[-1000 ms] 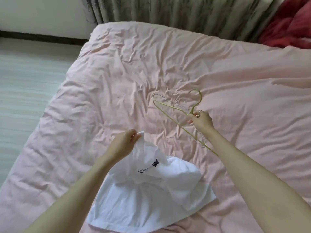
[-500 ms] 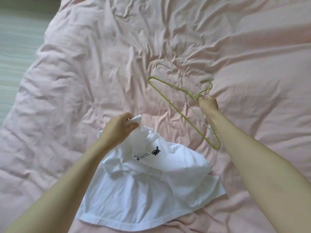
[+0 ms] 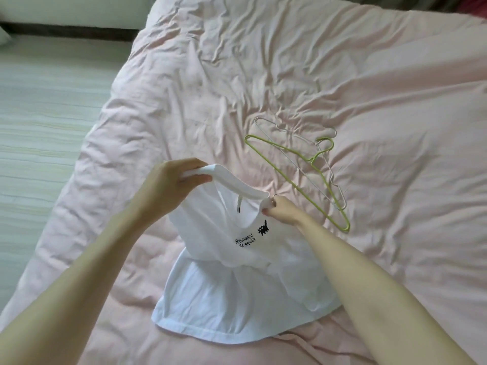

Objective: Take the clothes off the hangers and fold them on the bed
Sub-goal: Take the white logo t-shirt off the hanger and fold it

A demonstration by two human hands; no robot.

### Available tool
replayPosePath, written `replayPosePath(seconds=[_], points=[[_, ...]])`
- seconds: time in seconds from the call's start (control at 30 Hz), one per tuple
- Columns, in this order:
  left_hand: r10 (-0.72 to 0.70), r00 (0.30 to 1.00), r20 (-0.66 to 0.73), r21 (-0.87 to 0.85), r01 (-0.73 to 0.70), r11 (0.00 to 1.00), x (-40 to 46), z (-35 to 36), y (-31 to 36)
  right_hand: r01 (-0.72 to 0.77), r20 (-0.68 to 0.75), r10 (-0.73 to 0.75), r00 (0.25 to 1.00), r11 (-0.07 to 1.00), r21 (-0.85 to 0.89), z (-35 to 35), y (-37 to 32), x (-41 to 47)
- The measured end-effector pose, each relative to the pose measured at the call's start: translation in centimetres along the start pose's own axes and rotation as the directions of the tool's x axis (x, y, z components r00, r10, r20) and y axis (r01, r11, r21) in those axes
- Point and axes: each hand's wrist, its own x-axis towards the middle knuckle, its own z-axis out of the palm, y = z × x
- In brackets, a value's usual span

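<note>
1. Shirt (image 3: 232, 262) hangs from both grips — my left hand (image 3: 172, 181) pinches one shoulder, my right hand (image 3: 280, 210) the other; its hem drags on the bed (image 3: 395, 101).
2. Uneven pull could twist it, creasing the fold.
3. Hangers (image 3: 303, 164) beyond my right grip may snag a sleeve.

this is a bedroom in a home. a wide bed (image 3: 290, 75) fills most of the view, spread with a creased pale pink cover. two wire hangers, a green hanger (image 3: 297, 184) and a white hanger (image 3: 297, 135), lie on it right of centre beside a white t-shirt (image 3: 210, 299). to the left lies a pale plank floor (image 3: 47, 101), and at the far left a dark skirting board (image 3: 66, 29) runs beneath a light wall.
</note>
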Motion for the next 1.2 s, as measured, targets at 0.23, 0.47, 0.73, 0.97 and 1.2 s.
replayPosePath(seconds=[0.23, 0.47, 0.73, 0.97, 1.2], points=[[0.003, 0.991, -0.135, 0.058, 0.004, 0.998, -3.4, -4.5, 0.2, 0.126, -0.314, -0.118, 0.942, 0.992, 0.004, -4.5, -3.5, -7.3], [0.099, 0.993, 0.06, 0.231, -0.11, 0.967, -6.2, -9.1, 4.5, 0.264, -0.651, -0.207, 0.73, 0.964, -0.011, -10.7, -5.9, -19.7], [0.277, 0.952, -0.132, 0.31, -0.226, 0.924, -10.3, -14.1, 8.9, 0.177, -0.746, -0.4, 0.533, 0.915, -0.364, -11.1, -10.2, -34.1], [0.298, 0.837, -0.46, 0.162, -0.25, 0.954, -16.1, -17.8, 13.5, -0.116, -0.6, -0.569, 0.562, 0.664, -0.739, -9.2, -11.3, -41.8], [0.434, 0.81, -0.395, 0.424, -0.259, 0.868, -24.4, -17.8, 14.9, 0.262, -0.792, -0.289, 0.538, 0.95, -0.169, -7.5, -8.8, -47.6]])
